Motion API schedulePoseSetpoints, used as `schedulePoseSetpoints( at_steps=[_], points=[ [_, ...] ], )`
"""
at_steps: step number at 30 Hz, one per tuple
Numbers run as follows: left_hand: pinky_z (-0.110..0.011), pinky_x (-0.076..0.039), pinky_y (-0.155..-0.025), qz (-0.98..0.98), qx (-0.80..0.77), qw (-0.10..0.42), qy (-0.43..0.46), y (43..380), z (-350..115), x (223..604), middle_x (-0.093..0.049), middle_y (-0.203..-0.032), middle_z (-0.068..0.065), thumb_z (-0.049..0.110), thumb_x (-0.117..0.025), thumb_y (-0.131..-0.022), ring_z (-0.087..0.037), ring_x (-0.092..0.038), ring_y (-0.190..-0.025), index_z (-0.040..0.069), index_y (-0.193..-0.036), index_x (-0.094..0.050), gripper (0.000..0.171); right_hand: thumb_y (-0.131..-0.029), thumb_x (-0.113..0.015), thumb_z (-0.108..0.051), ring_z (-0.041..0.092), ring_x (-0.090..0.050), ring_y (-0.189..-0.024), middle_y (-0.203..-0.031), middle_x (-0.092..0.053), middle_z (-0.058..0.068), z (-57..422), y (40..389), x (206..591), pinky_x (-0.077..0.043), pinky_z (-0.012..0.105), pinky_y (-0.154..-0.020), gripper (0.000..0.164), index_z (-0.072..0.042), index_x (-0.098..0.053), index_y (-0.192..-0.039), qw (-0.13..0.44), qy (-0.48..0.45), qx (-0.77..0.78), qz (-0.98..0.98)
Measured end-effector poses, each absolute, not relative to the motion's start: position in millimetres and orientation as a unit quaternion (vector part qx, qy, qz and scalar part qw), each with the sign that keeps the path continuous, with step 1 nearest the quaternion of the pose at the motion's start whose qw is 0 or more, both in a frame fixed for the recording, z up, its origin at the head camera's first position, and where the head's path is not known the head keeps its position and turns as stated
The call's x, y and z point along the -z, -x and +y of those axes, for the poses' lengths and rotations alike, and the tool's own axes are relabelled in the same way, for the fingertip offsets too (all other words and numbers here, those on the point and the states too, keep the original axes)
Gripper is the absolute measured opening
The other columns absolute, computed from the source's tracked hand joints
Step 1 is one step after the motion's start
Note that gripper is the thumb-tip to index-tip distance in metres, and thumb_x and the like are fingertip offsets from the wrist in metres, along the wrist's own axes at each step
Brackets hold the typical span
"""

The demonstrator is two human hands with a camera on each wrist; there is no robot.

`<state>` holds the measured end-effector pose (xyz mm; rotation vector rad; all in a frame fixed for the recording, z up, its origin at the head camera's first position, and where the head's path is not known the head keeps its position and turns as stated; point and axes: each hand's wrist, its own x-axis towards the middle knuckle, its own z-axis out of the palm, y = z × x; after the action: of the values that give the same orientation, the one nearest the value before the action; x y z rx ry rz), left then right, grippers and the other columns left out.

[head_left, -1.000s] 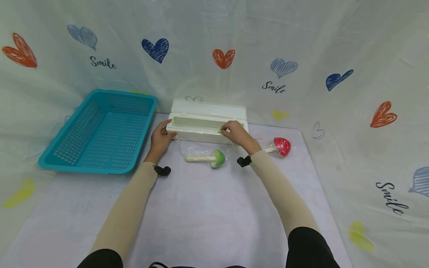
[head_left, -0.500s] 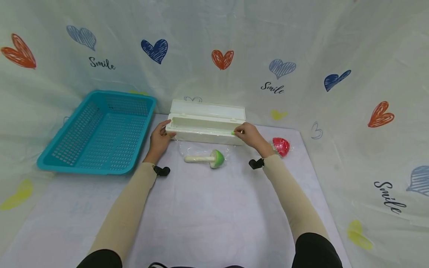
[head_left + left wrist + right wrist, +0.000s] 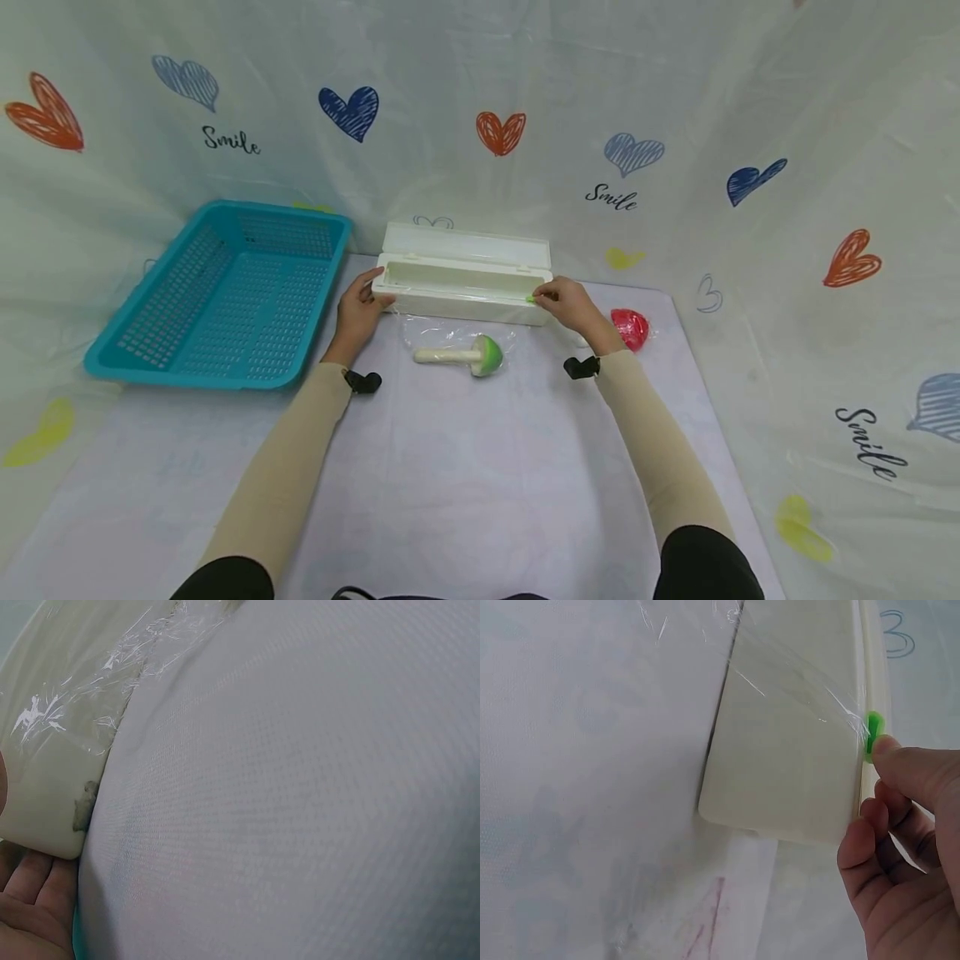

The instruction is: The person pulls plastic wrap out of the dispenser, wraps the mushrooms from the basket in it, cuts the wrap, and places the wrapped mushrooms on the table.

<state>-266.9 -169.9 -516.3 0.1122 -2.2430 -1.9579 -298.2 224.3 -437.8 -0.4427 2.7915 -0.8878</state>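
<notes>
A long white plastic-wrap dispenser [image 3: 461, 307] lies at the back of the table with its lid [image 3: 465, 247] raised. My left hand [image 3: 357, 317] grips its left end, thumb on the front wall and fingers round the end. At the front rim's right end, my right hand [image 3: 573, 306] pinches a small green slide cutter [image 3: 874, 733]. Clear plastic wrap [image 3: 442, 332] hangs over the front and reaches the table. On or beside that film lies a toy mushroom with a green cap [image 3: 489, 356]; I cannot tell if film covers it.
To the left stands a turquoise perforated basket [image 3: 198, 382]. A toy mushroom with a red cap [image 3: 630, 329], in clear wrap, lies right of my right hand, which hides its stem in part. A printed curtain [image 3: 562, 92] hangs behind the table [image 3: 465, 467].
My right hand has moved rightward along the dispenser's front rim with the green slide cutter, from right of the middle to the right end. My left hand has stayed in place.
</notes>
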Motion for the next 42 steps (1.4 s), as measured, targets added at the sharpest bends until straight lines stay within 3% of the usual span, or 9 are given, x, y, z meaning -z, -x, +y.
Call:
schedulePoseSetpoints(
  at_steps=[6, 21, 26, 33, 42],
  points=[
    [-0.041, -0.048, -0.111, -0.75, 0.656, 0.074, -0.047, 268, -167, 515, -0.047, -0.158, -0.016, 0.005, -0.069, -0.097, -0.031, -0.051, -0.143, 0.017, -0.152, -0.05, 0.059, -0.103, -0.063, -0.014, 0.03, -0.058, -0.103, -0.111, -0.063, 0.017, 226, 297, 435, -0.054, 0.044, -0.093, 0.024, 0.0, -0.072, -0.12, 0.097, 0.146, 0.286, 0.942],
    [-0.041, -0.049, -0.109, -0.76, 0.643, 0.075, -0.058, 268, -162, 515, -0.049, -0.158, -0.014, 0.006, -0.069, -0.097, -0.03, -0.053, -0.141, 0.02, -0.151, -0.05, 0.059, -0.101, -0.06, -0.002, 0.03, -0.057, -0.095, -0.105, -0.062, 0.022, 226, 295, 438, -0.053, 0.044, -0.087, 0.018, 0.007, -0.073, -0.111, 0.052, 0.158, 0.261, 0.951],
    [-0.042, -0.049, -0.11, -0.76, 0.643, 0.073, -0.054, 268, -162, 517, -0.048, -0.158, -0.014, 0.007, -0.068, -0.098, -0.03, -0.053, -0.141, 0.019, -0.152, -0.049, 0.059, -0.102, -0.061, -0.006, 0.03, -0.057, -0.098, -0.11, -0.064, 0.021, 230, 294, 444, -0.052, 0.044, -0.088, 0.02, 0.005, -0.073, -0.114, 0.052, 0.128, 0.296, 0.945],
    [-0.041, -0.049, -0.109, -0.758, 0.646, 0.078, -0.055, 267, -166, 518, -0.049, -0.157, -0.014, 0.005, -0.068, -0.097, -0.029, -0.054, -0.14, 0.018, -0.152, -0.049, 0.059, -0.101, -0.068, -0.022, 0.025, -0.05, -0.094, -0.111, -0.061, 0.016, 229, 292, 465, -0.043, 0.035, -0.077, 0.027, -0.003, -0.076, -0.118, 0.037, 0.102, 0.386, 0.916],
    [-0.04, -0.049, -0.11, -0.758, 0.646, 0.076, -0.052, 266, -166, 516, -0.049, -0.157, -0.014, 0.006, -0.068, -0.098, -0.027, -0.053, -0.141, 0.017, -0.153, -0.048, 0.059, -0.098, -0.073, -0.022, 0.024, -0.053, -0.094, -0.106, -0.064, 0.016, 227, 291, 472, -0.043, 0.031, -0.077, 0.025, -0.003, -0.078, -0.112, -0.009, 0.082, 0.437, 0.896]
  ],
)
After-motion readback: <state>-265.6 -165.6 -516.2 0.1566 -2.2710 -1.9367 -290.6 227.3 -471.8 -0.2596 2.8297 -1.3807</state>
